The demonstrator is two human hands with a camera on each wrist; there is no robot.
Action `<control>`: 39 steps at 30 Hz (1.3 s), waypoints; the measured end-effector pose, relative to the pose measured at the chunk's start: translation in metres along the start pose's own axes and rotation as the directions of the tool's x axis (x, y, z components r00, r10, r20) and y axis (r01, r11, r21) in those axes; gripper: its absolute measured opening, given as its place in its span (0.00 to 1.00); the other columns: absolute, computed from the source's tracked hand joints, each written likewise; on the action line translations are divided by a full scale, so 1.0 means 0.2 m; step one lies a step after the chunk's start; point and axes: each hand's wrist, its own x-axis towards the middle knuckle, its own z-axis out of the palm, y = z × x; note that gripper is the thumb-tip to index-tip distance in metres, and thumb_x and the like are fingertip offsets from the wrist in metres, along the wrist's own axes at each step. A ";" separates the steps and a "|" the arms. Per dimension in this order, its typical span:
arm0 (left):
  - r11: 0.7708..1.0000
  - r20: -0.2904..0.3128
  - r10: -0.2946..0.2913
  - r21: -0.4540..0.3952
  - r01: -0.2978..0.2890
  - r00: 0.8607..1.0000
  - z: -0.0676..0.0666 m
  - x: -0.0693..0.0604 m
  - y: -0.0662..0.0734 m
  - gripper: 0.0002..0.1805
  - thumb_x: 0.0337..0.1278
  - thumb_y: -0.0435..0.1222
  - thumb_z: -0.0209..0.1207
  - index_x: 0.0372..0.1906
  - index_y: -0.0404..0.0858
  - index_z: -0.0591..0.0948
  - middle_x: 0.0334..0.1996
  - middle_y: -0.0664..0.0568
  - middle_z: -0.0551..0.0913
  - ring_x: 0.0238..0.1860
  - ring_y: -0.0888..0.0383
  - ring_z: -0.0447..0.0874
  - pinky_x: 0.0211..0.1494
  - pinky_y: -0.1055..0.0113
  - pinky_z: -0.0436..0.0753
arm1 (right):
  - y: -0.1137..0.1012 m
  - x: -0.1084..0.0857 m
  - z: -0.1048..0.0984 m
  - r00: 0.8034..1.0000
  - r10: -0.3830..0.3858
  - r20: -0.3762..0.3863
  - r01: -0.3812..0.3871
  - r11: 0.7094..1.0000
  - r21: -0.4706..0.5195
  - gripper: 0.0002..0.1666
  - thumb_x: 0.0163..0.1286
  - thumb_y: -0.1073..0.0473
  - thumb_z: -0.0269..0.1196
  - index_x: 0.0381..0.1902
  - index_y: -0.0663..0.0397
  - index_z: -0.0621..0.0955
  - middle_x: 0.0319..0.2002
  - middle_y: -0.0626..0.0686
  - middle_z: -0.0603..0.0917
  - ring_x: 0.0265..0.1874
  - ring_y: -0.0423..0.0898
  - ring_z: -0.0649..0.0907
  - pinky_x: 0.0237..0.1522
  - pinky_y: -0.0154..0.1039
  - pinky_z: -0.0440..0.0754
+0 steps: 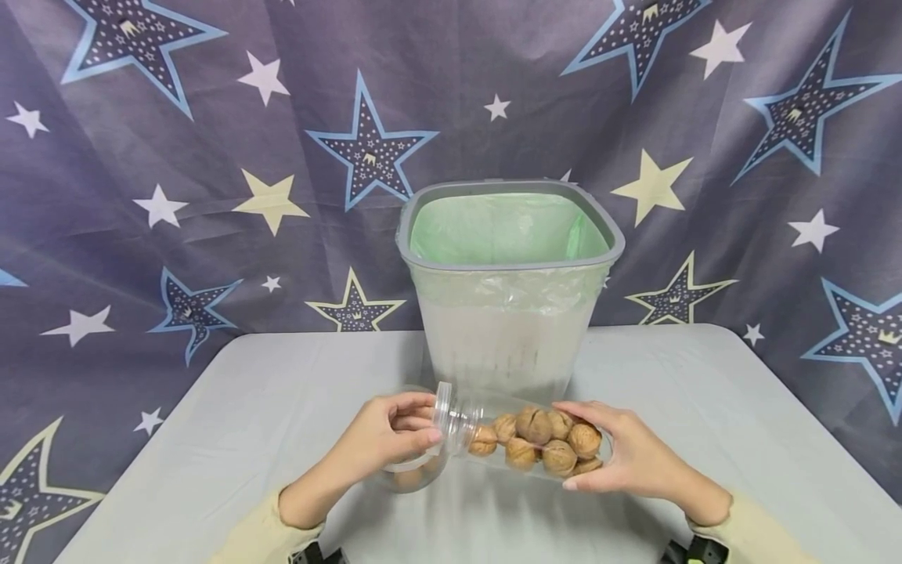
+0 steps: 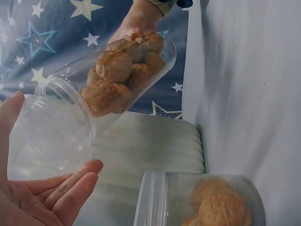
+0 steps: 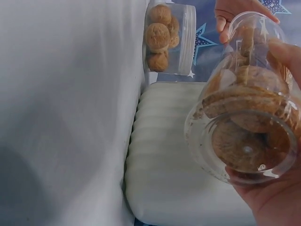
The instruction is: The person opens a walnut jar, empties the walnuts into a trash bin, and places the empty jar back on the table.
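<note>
1. Clear plastic w/ glare, so I can't make out if the lid (image 1: 442, 406) is seated on the mouth of the jar (image 1: 493, 404) or only held against it; see-thru rims overlap on head & L wrist cams.
2. Second jar (image 3: 181, 59) is partly hidden behind/below the L hand (image 1: 395, 427) on my head cam. Both wrist cams get it upright on the table (image 1: 705, 431), though L wrist crops it at the bottom edge. Can't tell if its ridged top is a cap or just a collar.
3. Also hard to see: base of the bin (image 1: 507, 337), behind the jar on head cam. Cream sleeves (image 1: 261, 534) & dark wrist gear run off the bottom of frame.
4. Materials: bin whitish, w/ grey rim, scalloped lower edge on wrist cams, thin crinkly green bag (image 1: 493, 227) inside. Backdrop (image 1: 458, 39) = purple-grey cloth, star print.
5. Jar: smooth cylinder, ringed neck, round base facing R wrist cam. Walnuts (image 1: 533, 425) inside are tan-brown, roundish, wrinkled, seams showing; most bunched toward the base, one nr the neck.
6. Jar pos: on its side, off the table, in front of bin, b/w both hands, neck to L.
7. Grip: R hand (image 1: 627, 450) curls round the jar's base end, thumb near side, fingers far side. L hand pinches the lid b/w thumb & fingers.
</note>
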 end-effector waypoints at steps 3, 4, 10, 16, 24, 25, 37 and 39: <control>1.000 -0.022 -0.008 0.005 0.008 1.000 -0.01 0.00 0.00 0.34 0.51 0.37 0.66 0.57 0.18 0.69 0.47 0.32 0.80 0.45 0.51 0.84 0.46 0.69 0.82 | 0.00 -0.01 -0.01 1.000 0.016 -0.005 -0.016 1.000 -0.005 0.47 0.39 0.50 0.79 0.58 0.56 0.76 0.49 0.49 0.83 0.46 0.41 0.81 0.50 0.29 0.76; 1.000 -0.024 -0.008 0.007 0.008 1.000 -0.01 0.00 0.00 0.35 0.51 0.37 0.67 0.58 0.18 0.69 0.48 0.31 0.79 0.46 0.49 0.83 0.47 0.69 0.81 | 0.00 -0.01 -0.02 1.000 0.021 -0.004 -0.021 1.000 -0.002 0.47 0.39 0.50 0.79 0.58 0.56 0.76 0.49 0.49 0.83 0.46 0.41 0.81 0.51 0.28 0.76; 0.998 -0.025 0.017 0.055 -0.015 1.000 -0.01 -0.02 -0.01 0.37 0.47 0.36 0.70 0.59 0.20 0.69 0.52 0.31 0.77 0.48 0.44 0.82 0.50 0.67 0.80 | 0.00 -0.02 -0.06 0.999 0.033 -0.016 -0.032 0.999 0.032 0.47 0.39 0.53 0.79 0.59 0.56 0.75 0.51 0.52 0.82 0.49 0.41 0.80 0.54 0.25 0.72; 0.983 -0.030 0.055 0.179 -0.048 0.998 0.00 -0.04 -0.01 0.37 0.44 0.37 0.71 0.60 0.25 0.71 0.53 0.35 0.78 0.47 0.46 0.81 0.51 0.64 0.80 | -0.01 -0.03 -0.12 0.998 0.047 -0.032 -0.044 0.996 0.071 0.47 0.39 0.55 0.79 0.61 0.55 0.74 0.53 0.50 0.81 0.51 0.38 0.79 0.55 0.25 0.71; 0.978 -0.015 0.114 0.174 -0.110 0.993 0.05 -0.06 -0.02 0.37 0.43 0.35 0.71 0.60 0.25 0.71 0.52 0.36 0.78 0.46 0.50 0.80 0.50 0.64 0.81 | -0.02 -0.05 -0.19 0.996 0.055 -0.066 -0.049 0.995 0.090 0.49 0.37 0.62 0.80 0.61 0.57 0.74 0.54 0.46 0.80 0.51 0.36 0.79 0.54 0.24 0.71; 0.979 -0.012 0.118 0.167 -0.114 0.993 0.06 -0.07 -0.02 0.37 0.43 0.35 0.71 0.60 0.25 0.71 0.52 0.36 0.77 0.45 0.51 0.80 0.50 0.65 0.81 | -0.02 -0.05 -0.19 0.996 0.055 -0.070 -0.049 0.995 0.087 0.49 0.36 0.62 0.80 0.61 0.57 0.74 0.54 0.45 0.80 0.51 0.36 0.79 0.54 0.23 0.70; 0.964 0.074 0.130 0.226 -0.143 0.989 0.20 -0.10 -0.05 0.40 0.42 0.41 0.72 0.61 0.27 0.71 0.58 0.39 0.75 0.53 0.51 0.76 0.52 0.64 0.79 | 0.00 -0.07 -0.25 0.994 0.062 -0.095 -0.057 0.997 0.057 0.49 0.35 0.64 0.80 0.60 0.57 0.74 0.56 0.37 0.78 0.52 0.33 0.78 0.54 0.23 0.71; 0.973 0.096 0.109 0.193 -0.126 0.989 0.22 -0.10 -0.07 0.40 0.42 0.41 0.72 0.61 0.28 0.71 0.59 0.39 0.75 0.55 0.50 0.75 0.53 0.64 0.78 | 0.00 -0.07 -0.25 0.993 0.062 -0.096 -0.057 0.997 0.054 0.49 0.34 0.64 0.80 0.60 0.57 0.74 0.56 0.37 0.78 0.52 0.33 0.77 0.54 0.23 0.70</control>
